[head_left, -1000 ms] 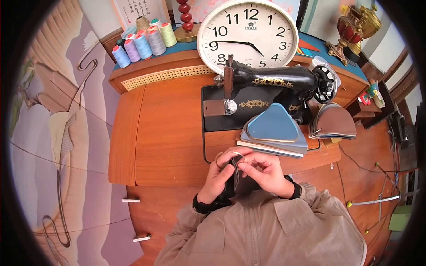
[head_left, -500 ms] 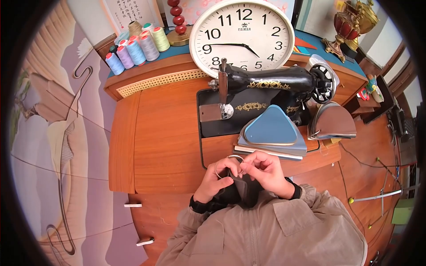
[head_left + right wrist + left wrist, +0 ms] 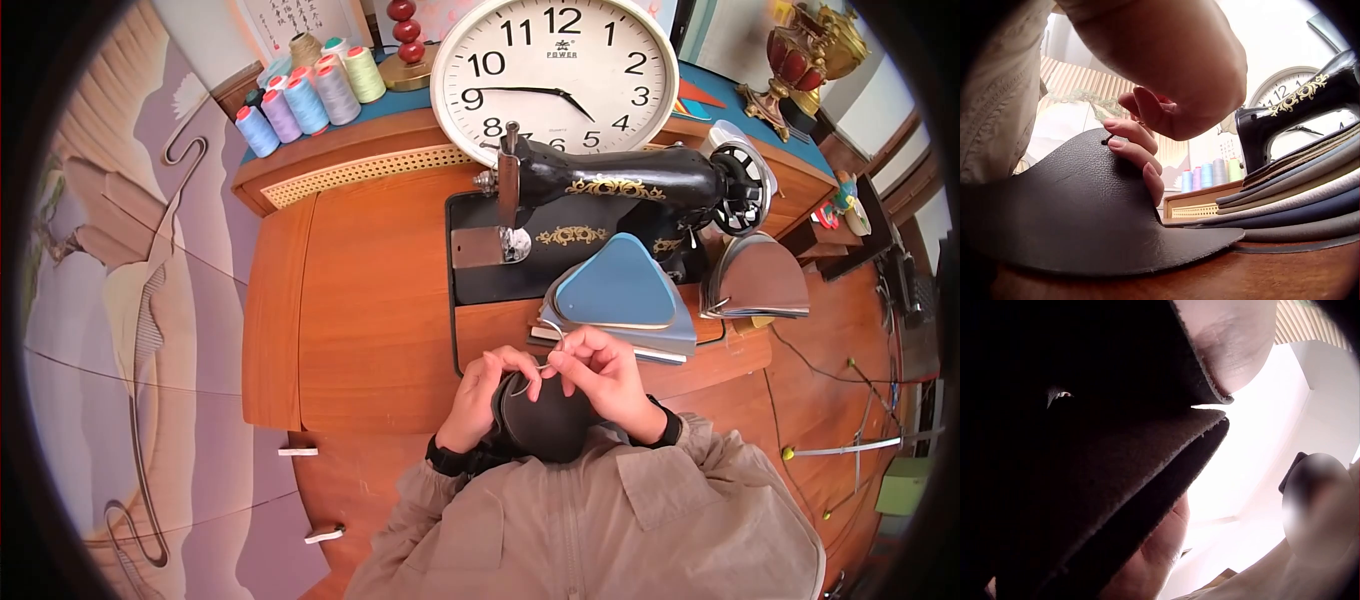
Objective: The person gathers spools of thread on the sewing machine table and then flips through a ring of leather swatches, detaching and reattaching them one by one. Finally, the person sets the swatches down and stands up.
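Note:
Dark leather swatches (image 3: 545,425) with rounded corners stand close to the person's front, below the table edge in the head view. The left hand (image 3: 475,405) grips them at their upper left, its fingertips by a punched hole in the right wrist view. A thin open metal ring (image 3: 556,328) passes near that hole. Thumb and fingers of the right hand (image 3: 608,378) pinch the ring just above the leather. In the left wrist view, two leather edges (image 3: 1147,478) gape apart and fingers (image 3: 1229,344) press against the upper one.
A stack of blue and grey swatches (image 3: 620,285) lies ahead of the hands. Right of it sits a brown swatch bundle (image 3: 760,280). Behind stand a black sewing machine (image 3: 620,180), a wall clock (image 3: 555,70) and several thread spools (image 3: 305,105).
The leather has turned from edge-on to show its broad face. The ring has swung up and right with the right hand, and the left fingers have shifted along the leather's top.

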The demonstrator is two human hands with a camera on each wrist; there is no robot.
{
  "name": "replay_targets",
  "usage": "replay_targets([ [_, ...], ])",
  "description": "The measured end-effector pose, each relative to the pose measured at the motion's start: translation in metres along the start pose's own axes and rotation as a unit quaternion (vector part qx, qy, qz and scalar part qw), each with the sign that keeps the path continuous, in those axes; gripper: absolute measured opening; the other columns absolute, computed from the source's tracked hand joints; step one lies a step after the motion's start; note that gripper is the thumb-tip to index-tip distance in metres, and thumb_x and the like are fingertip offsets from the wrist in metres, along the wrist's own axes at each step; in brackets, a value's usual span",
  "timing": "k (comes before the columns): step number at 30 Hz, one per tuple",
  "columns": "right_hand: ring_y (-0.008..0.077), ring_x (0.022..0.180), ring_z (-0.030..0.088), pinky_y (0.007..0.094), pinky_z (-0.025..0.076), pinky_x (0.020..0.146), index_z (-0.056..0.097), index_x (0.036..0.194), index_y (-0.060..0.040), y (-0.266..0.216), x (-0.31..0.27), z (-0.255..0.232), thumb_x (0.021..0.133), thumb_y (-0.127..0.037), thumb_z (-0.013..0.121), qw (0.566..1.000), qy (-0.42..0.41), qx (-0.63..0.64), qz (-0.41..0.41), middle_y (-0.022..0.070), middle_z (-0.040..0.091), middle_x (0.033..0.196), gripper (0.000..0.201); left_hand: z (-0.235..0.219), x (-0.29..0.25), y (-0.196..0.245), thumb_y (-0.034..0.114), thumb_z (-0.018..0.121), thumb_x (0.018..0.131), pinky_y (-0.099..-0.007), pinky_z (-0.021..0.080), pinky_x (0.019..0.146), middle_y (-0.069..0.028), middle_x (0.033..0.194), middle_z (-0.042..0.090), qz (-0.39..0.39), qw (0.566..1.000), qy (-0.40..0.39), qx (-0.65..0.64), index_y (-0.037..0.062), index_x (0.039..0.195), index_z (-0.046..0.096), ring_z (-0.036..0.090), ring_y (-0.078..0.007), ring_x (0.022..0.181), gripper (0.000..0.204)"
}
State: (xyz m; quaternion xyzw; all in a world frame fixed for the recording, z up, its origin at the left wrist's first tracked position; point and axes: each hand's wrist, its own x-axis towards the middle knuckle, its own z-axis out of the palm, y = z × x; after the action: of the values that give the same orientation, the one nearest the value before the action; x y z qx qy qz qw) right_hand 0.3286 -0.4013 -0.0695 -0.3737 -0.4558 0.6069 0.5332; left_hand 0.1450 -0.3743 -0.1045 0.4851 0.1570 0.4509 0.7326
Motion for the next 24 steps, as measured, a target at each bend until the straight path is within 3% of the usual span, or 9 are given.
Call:
replay_targets([
  [4, 0.0084, 0.080, 0.065, 0.0190, 0.045, 0.054, 0.055, 0.098, -0.0028, -0.004, -0.001, 0.002, 0.096, -0.005, 0.058, 1.000, 0.004, 0.008, 0.008, 0.0054, 0.066, 0.086, 0.004, 0.007, -0.002, 0.003, 0.048, 0.024, 0.104, -0.0327, 0.045, 0.083, -0.0115, 0.087, 0.061, -0.017, 0.999, 0.046, 0.016, -0.0012, 0.094, 0.058, 0.057, -0.0179, 0.083, 0.061],
  [7, 0.0087, 0.076, 0.064, 0.0194, 0.045, 0.054, 0.053, 0.098, -0.0037, -0.009, -0.003, 0.002, 0.097, -0.006, 0.056, 1.000, 0.005, 0.011, 0.001, 0.0066, 0.067, 0.088, 0.004, 0.010, -0.001, 0.003, 0.049, 0.028, 0.103, -0.0322, 0.046, 0.088, -0.0121, 0.098, 0.064, 0.005, 0.997, 0.066, 0.043, -0.0040, 0.107, 0.060, 0.060, -0.0189, 0.094, 0.062],
  [9, 0.0072, 0.054, 0.055, 0.0187, 0.039, 0.047, 0.053, 0.097, -0.0061, -0.007, -0.004, -0.001, 0.098, -0.009, 0.053, 0.999, 0.030, -0.010, -0.008, 0.0112, 0.070, 0.093, 0.003, 0.008, -0.003, 0.001, 0.049, 0.034, 0.102, -0.0331, 0.043, 0.095, -0.0137, 0.112, 0.061, -0.004, 0.990, 0.059, 0.129, -0.0056, 0.120, 0.058, 0.058, -0.0209, 0.106, 0.061],
  [10, 0.0072, 0.054, 0.055, 0.0187, 0.039, 0.047, 0.053, 0.097, -0.0061, -0.007, -0.005, -0.002, 0.098, -0.009, 0.053, 0.999, 0.032, -0.009, -0.011, 0.0112, 0.070, 0.093, 0.003, 0.007, -0.003, -0.002, 0.049, 0.034, 0.102, -0.0331, 0.043, 0.095, -0.0137, 0.112, 0.061, -0.005, 0.990, 0.055, 0.130, -0.0056, 0.120, 0.058, 0.058, -0.0209, 0.106, 0.061],
  [12, 0.0097, 0.059, 0.059, 0.0207, 0.043, 0.050, 0.052, 0.096, -0.0065, -0.007, -0.007, -0.005, 0.099, -0.008, 0.052, 0.998, 0.050, -0.002, -0.030, 0.0122, 0.070, 0.093, 0.003, 0.005, -0.003, -0.006, 0.027, 0.047, 0.102, -0.0314, 0.042, 0.095, -0.0111, 0.113, 0.059, 0.073, 0.979, 0.059, 0.182, -0.0031, 0.118, 0.060, 0.055, -0.0209, 0.110, 0.037],
  [13, 0.0097, 0.059, 0.059, 0.0207, 0.043, 0.050, 0.052, 0.096, -0.0065, -0.007, -0.008, -0.006, 0.099, -0.008, 0.052, 0.998, 0.052, -0.001, -0.032, 0.0122, 0.070, 0.093, 0.003, 0.007, -0.004, -0.004, 0.027, 0.047, 0.102, -0.0314, 0.042, 0.095, -0.0111, 0.113, 0.059, 0.073, 0.979, 0.056, 0.184, -0.0031, 0.118, 0.060, 0.055, -0.0209, 0.110, 0.037],
  [18, 0.0166, 0.073, 0.067, 0.0279, 0.054, 0.063, 0.050, 0.095, -0.0039, -0.008, -0.013, -0.009, 0.099, -0.009, 0.052, 0.995, 0.065, 0.067, -0.038, 0.0161, 0.069, 0.097, 0.007, 0.015, -0.013, -0.004, 0.000, 0.062, 0.088, -0.0306, 0.041, 0.095, -0.0112, 0.119, 0.054, 0.083, 0.964, 0.112, 0.225, 0.0000, 0.109, 0.062, 0.052, -0.0207, 0.112, 0.021],
  [22, 0.0191, 0.078, 0.068, 0.0301, 0.056, 0.068, 0.050, 0.095, -0.0038, -0.006, -0.017, -0.010, 0.099, -0.009, 0.052, 0.993, 0.060, 0.102, -0.028, 0.0173, 0.068, 0.097, 0.007, 0.026, -0.018, -0.006, 0.000, 0.065, 0.086, -0.0302, 0.042, 0.093, -0.0106, 0.114, 0.055, 0.145, 0.935, 0.194, 0.260, 0.0003, 0.104, 0.062, 0.052, -0.0194, 0.109, 0.019],
  [24, 0.0202, 0.080, 0.069, 0.0307, 0.056, 0.070, 0.050, 0.094, -0.0044, -0.003, -0.020, -0.011, 0.100, -0.010, 0.051, 0.989, 0.069, 0.131, -0.007, 0.0176, 0.068, 0.099, 0.008, 0.020, -0.026, -0.009, -0.002, 0.067, 0.084, -0.0288, 0.044, 0.087, -0.0095, 0.109, 0.055, 0.147, 0.884, 0.211, 0.391, -0.0002, 0.100, 0.064, 0.055, -0.0181, 0.102, 0.017],
])
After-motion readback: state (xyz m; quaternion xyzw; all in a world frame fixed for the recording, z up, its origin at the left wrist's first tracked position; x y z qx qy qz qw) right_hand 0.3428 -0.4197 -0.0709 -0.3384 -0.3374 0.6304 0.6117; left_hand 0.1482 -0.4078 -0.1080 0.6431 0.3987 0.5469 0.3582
